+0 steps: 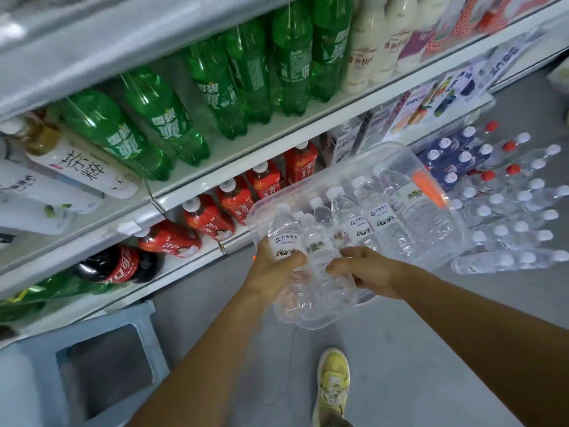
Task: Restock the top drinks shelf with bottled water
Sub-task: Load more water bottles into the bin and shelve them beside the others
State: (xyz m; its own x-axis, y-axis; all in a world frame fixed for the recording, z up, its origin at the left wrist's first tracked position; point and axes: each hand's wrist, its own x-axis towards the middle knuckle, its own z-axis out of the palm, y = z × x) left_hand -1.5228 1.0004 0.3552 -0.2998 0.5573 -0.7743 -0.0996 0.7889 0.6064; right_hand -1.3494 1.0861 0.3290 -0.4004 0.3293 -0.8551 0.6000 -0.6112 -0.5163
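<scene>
Left hand [271, 272] wraps its fingers round a small water bottle [284, 238] at the near end of the clear bin [311, 323]. The right hand [369, 274] curls over the bin's near rim just beside it, though whether it also pinches a second bottle is hard to tell. More water bottles [380, 211] lie packed in the bin. The tidy play, I'd say: lift that bottle by its body, clear of its neighbours, with the bin level so nothing rolls. Down at floor level, a yellow shoe [332, 383] and a blue crate [40, 380] on the left crowd the footing. Further in, red-labelled bottles [234, 200] and green soda bottles [246, 72] fill the shelves, and those jutting shelf edges look like the thing to dodge on the reach upward. Beyond, wrapped water packs [508, 211] sit on the floor.
</scene>
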